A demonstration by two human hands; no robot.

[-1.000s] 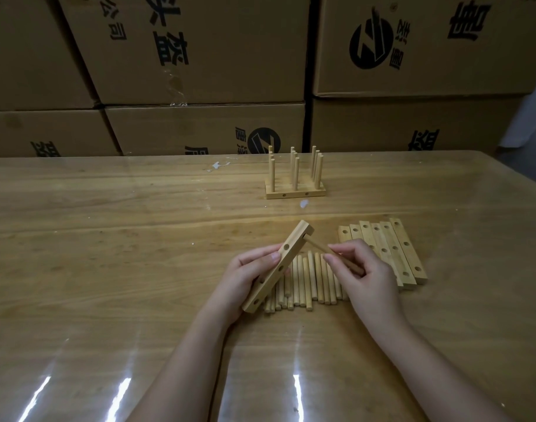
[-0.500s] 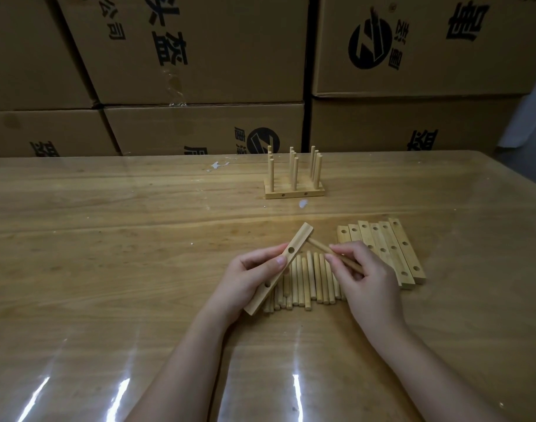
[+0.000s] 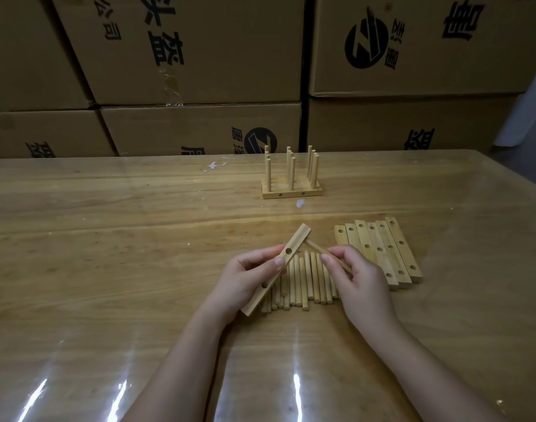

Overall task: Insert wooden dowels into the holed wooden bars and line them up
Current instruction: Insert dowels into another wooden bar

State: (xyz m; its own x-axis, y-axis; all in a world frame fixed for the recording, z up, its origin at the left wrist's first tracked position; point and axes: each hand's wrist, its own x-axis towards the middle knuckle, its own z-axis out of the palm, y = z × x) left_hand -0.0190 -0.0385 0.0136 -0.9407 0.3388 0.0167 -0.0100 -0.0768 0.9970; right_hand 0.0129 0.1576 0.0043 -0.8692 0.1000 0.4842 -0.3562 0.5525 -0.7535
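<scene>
Wooden bar (image 3: 295,242) in left fingers' (image 3: 260,254) grip; dowel (image 3: 317,247) in right fingers' (image 3: 343,253) pinch, touching bar

the loose dowels (image 3: 306,280) lay side by side in a flat row on the table, short, round and pale. over the left end of that row a holed bar (image 3: 272,274) was held slanted, its far end up and to the right, two holes showing on its face, gripped by the left hand (image 3: 248,280). one dowel (image 3: 316,247), pinched by the right hand (image 3: 362,284), met the bar near its far end. just right of the row lay several spare bars (image 3: 379,254), packed edge to edge. well beyond the row stood the finished set (image 3: 292,190), with dowels upright in its bars.
</scene>
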